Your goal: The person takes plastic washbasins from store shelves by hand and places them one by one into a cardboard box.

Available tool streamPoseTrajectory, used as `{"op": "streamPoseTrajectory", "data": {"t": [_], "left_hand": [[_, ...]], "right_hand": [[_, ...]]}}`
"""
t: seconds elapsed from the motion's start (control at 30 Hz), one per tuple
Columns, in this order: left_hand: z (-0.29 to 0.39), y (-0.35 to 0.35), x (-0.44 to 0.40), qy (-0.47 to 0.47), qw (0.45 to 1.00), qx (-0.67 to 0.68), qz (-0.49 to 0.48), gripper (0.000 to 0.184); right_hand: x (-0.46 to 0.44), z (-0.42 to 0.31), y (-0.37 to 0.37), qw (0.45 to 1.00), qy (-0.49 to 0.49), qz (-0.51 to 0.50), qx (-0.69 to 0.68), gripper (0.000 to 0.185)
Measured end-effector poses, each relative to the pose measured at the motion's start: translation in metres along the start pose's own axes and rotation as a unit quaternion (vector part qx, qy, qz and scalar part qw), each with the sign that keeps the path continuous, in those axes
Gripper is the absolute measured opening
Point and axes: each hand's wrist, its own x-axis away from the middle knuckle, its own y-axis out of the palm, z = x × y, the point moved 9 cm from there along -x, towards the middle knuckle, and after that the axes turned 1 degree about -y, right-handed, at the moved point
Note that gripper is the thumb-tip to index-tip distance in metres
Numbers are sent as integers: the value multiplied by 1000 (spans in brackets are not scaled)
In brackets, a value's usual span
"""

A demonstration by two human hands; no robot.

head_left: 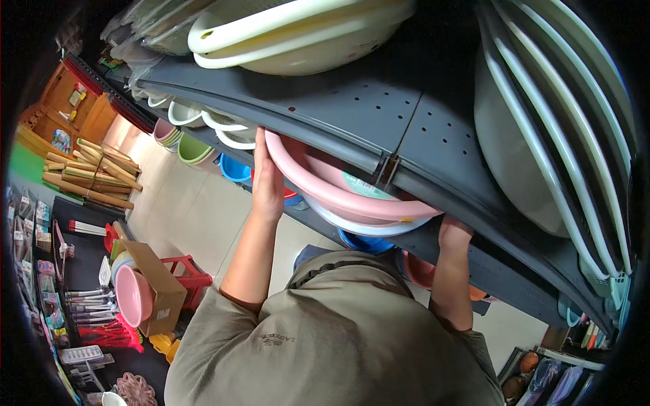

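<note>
A pink plastic basin [345,201] sits below the dark grey shelf board, its front rim sticking out past the shelf edge. A white basin [359,223] is directly beneath it. My left hand [266,179] grips the left end of the pink rim, its fingertips running up under the shelf edge. At the other end of the rim, my right hand [455,233] holds the basin's right side, with most of its fingers hidden by the shelf. A pale green label [365,184] shows inside the pink basin.
The perforated shelf board [365,111] overhangs both hands. Cream basins [291,40] rest on it, and white basins [542,135] stand on edge at right. Smaller white tubs [186,111] line the shelf at left. Behind stand a cardboard box [162,284] and red stool [193,277].
</note>
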Motion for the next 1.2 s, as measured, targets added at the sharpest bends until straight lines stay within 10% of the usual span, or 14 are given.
{"op": "streamPoseTrajectory", "data": {"t": [0.07,0.43,0.63,1.2], "left_hand": [[18,37,10,163,875,-420,-179,78],[80,31,56,185,896,-393,-88,79],[102,-7,80,125,932,-340,-15,79],[112,54,199,284,872,-356,179,79]], "right_hand": [[3,-6,5,999,12,6,-40,52],[62,-28,55,975,87,-83,-188,78],[78,-67,102,989,78,-118,-52,102],[5,-55,155,906,167,-379,-82,93]]}}
